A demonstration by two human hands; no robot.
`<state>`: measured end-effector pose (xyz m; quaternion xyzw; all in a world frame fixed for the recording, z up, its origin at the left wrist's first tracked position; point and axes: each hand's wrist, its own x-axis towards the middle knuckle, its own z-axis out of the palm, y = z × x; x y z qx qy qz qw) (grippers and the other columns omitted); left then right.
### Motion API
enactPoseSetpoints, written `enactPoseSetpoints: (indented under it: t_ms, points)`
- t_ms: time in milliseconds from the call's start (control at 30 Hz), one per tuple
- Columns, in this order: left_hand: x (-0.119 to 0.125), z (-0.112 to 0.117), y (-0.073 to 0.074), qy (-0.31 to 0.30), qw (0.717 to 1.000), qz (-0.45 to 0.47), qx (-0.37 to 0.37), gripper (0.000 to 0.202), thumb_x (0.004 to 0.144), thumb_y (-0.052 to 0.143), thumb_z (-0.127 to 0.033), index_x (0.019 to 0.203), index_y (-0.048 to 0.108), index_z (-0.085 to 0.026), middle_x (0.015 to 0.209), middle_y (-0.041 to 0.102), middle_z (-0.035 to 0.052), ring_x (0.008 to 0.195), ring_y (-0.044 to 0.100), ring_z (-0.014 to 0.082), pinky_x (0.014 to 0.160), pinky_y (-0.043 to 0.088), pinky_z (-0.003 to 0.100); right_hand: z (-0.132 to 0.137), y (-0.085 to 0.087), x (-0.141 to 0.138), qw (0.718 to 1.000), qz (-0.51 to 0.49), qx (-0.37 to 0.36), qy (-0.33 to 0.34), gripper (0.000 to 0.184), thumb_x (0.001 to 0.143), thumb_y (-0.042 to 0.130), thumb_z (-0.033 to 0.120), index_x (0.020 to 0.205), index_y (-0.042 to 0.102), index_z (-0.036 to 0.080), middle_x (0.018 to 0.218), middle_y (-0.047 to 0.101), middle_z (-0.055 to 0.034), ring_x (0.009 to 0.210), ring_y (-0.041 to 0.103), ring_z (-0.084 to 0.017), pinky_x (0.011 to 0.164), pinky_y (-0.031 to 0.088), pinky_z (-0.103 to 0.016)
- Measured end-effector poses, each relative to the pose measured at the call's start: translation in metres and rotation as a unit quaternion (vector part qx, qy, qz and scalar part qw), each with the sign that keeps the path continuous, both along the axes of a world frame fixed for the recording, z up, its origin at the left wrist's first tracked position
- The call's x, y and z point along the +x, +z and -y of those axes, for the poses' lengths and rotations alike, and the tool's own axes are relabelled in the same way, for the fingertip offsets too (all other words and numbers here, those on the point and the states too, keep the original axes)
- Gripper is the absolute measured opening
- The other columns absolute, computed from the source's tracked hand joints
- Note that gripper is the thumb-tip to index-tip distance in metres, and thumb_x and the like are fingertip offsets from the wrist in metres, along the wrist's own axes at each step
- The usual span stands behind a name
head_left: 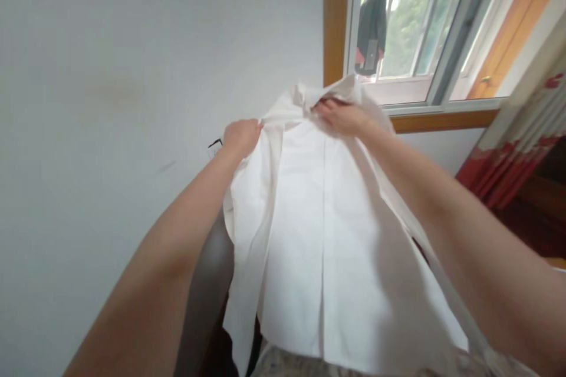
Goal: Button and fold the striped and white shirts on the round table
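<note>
- The person's left hand [242,134], at 10 o'clock from the middle of the view, has its fingers curled tight, clamped on the upper edge of a white shirt [296,218].
- The right hand [338,118], at 2 o'clock, reaches into the bunched cloth near the collar; its fingertips are partly buried and blurred, so whether they grip or merely press cannot be told.
- The shirt hangs between both arms from the hands down to 6 o'clock, with a long vertical line down its middle that parts toward the hem.
- Just beyond the left hand, at 10 o'clock, a thin black piece [215,142] juts out by the wall.
- Below the hem, at 6 o'clock, shows some patterned fabric [296,362].
- A pale wall [110,41] fills the span from 9 to 12 o'clock.
- At 1 to 2 o'clock stands a wood-framed window [409,41], a dark cloth [372,26] hanging beyond its glass.
- A red and cream curtain [499,156] drapes at 3 o'clock.
</note>
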<state>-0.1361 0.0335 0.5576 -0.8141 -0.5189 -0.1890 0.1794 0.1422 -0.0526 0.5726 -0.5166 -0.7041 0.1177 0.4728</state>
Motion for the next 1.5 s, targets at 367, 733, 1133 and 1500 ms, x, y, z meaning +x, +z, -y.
enactPoseSetpoints:
  t_ms: [367, 733, 1133, 1500]
  points:
    - [0.011, 0.021, -0.213, -0.177, 0.978, -0.087, -0.066, 0.044, 0.095, 0.028, -0.020, 0.131, 0.053, -0.019, 0.145, 0.042, 0.0095, 0.137, 0.032, 0.0234, 0.115, 0.020, 0.043, 0.012, -0.287, -0.046, 0.912, 0.290, -0.235, -0.174, 0.053, 0.096, 0.036, 0.045, 0.138, 0.043, 0.014, 0.148, 0.035, -0.0179, 0.139, 0.028, -0.030, 0.110, 0.022, -0.057]
    - [0.033, 0.064, -0.276, -0.139, 0.961, -0.020, -0.236, 0.050, 0.095, 0.032, -0.040, 0.143, 0.038, -0.025, 0.152, 0.031, 0.0076, 0.142, 0.024, 0.0272, 0.115, 0.020, 0.050, 0.046, -0.301, 0.033, 0.913, 0.362, -0.166, -0.088, 0.058, 0.096, 0.025, 0.055, 0.146, 0.034, 0.028, 0.154, 0.025, -0.0053, 0.143, 0.021, -0.023, 0.116, 0.013, -0.052]
    - [0.025, 0.180, -0.271, -0.243, 0.949, -0.026, -0.198, 0.054, 0.095, 0.033, -0.048, 0.143, 0.038, -0.026, 0.153, 0.029, 0.0081, 0.143, 0.022, 0.0258, 0.116, 0.023, 0.051, 0.146, -0.298, 0.058, 0.913, 0.366, -0.166, -0.073, 0.056, 0.093, 0.034, 0.054, 0.146, 0.032, 0.035, 0.152, 0.030, -0.0016, 0.141, 0.027, -0.023, 0.116, 0.019, -0.049]
    - [0.009, 0.154, -0.242, -0.177, 0.965, -0.078, -0.178, 0.041, 0.089, 0.042, -0.017, 0.126, 0.056, -0.025, 0.135, 0.053, 0.0061, 0.120, 0.048, 0.0253, 0.099, 0.036, 0.049, 0.021, -0.257, 0.000, 0.887, 0.385, -0.196, -0.164, 0.032, 0.093, 0.041, 0.032, 0.110, 0.065, 0.020, 0.113, 0.059, -0.0128, 0.105, 0.051, -0.026, 0.088, 0.039, -0.036]
